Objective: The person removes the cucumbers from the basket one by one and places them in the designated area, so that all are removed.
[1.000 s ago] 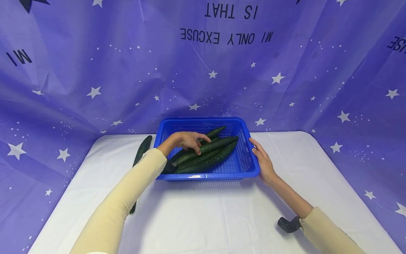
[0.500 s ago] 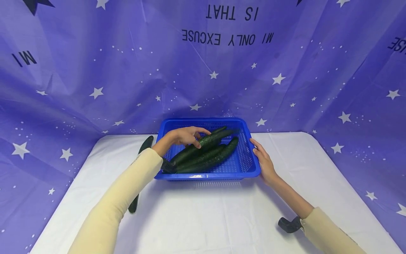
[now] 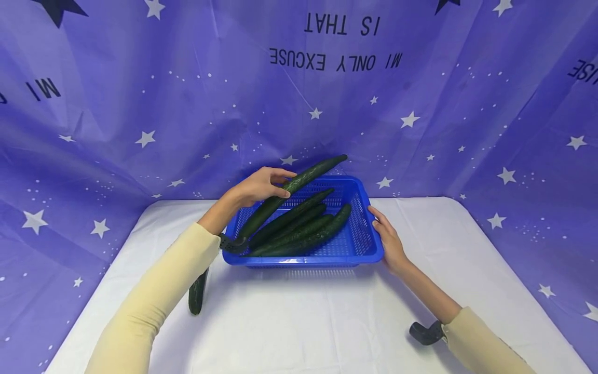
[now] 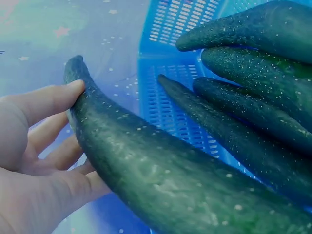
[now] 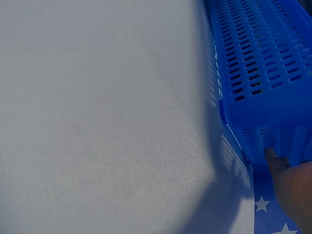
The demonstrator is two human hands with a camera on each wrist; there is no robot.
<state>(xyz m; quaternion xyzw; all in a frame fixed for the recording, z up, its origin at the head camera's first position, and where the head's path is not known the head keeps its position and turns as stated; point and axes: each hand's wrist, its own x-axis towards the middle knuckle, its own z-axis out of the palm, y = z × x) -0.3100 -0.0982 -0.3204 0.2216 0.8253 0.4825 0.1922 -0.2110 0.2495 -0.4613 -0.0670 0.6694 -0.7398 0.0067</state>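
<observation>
My left hand pinches a long dark green cucumber between thumb and fingers. Tilted, its far end rises above the back rim of the blue plastic basket, while its near end lies over the basket's left side. In the left wrist view, the fingers hold this cucumber close to its narrow end. Several other cucumbers lie side by side in the basket. My right hand rests against the basket's right side, fingers fairly straight at the rim. The right wrist view shows a finger touching the basket's outer wall.
Another cucumber lies on the white tablecloth left of the basket, partly hidden by the left forearm. Black camera mounts sit at both wrists. A purple star-printed curtain hangs behind and around the table.
My left hand has raised one cucumber from the pile and moved it up and left, uncovering the others beneath. The right hand stays at the basket's side.
</observation>
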